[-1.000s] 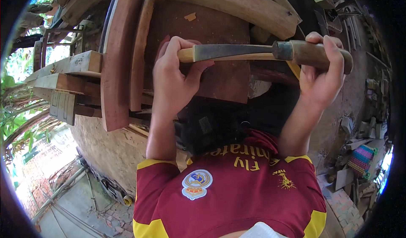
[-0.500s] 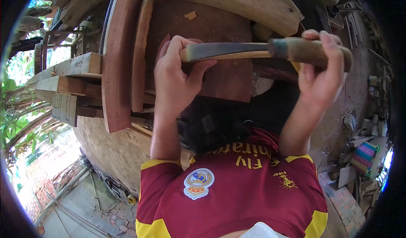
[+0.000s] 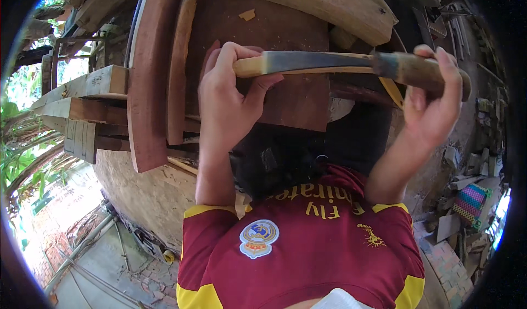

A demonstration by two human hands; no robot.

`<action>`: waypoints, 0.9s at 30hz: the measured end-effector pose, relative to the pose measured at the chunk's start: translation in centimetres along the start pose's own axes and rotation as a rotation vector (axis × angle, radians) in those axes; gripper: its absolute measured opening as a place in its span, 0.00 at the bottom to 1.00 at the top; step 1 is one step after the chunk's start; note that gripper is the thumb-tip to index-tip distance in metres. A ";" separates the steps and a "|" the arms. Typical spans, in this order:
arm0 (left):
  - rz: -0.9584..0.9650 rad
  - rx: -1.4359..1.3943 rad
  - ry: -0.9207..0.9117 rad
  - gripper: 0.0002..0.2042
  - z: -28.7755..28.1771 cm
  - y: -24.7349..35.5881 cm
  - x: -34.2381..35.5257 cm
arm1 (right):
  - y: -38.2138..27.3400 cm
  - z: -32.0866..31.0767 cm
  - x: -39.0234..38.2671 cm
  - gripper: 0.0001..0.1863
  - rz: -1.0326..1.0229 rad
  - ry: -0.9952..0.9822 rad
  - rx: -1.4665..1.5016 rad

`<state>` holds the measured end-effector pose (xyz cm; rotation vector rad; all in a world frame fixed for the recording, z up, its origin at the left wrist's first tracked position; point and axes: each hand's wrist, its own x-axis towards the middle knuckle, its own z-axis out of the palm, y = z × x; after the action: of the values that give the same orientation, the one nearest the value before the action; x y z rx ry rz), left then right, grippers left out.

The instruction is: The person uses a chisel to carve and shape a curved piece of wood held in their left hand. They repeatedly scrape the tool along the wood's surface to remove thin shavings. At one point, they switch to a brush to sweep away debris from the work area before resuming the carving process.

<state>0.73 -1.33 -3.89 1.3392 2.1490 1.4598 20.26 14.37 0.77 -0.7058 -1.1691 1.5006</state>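
Stacked planks (image 3: 82, 97) crowd the left. Left hand (image 3: 228, 97) and right hand (image 3: 433, 103) both clamp the drawknife (image 3: 329, 62); a slip could cut fingers.

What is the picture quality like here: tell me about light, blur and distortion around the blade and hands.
Head view: even daylight on the left hand, the right hand and the two-handled blade, all sharp, with a dull sheen on the steel; the greenery at the left rim is blown out; the curved wooden piece bows with the fisheye; the corners are black.
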 end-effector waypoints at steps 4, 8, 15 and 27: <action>0.016 0.002 0.020 0.12 0.2 -0.1 0.0 | 0.6 -1.4 0.0 0.10 -0.063 -0.065 -0.036; -0.015 -0.031 0.016 0.12 0.1 -0.1 -0.1 | 2.4 0.1 -1.0 0.08 -0.280 -0.125 -0.321; 0.020 0.023 0.018 0.11 0.2 0.2 0.1 | -1.2 -4.7 0.9 0.08 0.036 -0.012 0.120; -0.022 0.021 -0.003 0.11 -0.2 1.1 0.0 | -4.3 -14.4 3.0 0.07 -0.099 0.197 0.042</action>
<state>1.20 -1.36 -2.86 1.3193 2.1766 1.4300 33.86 21.43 0.14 -0.7389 -1.0060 1.3373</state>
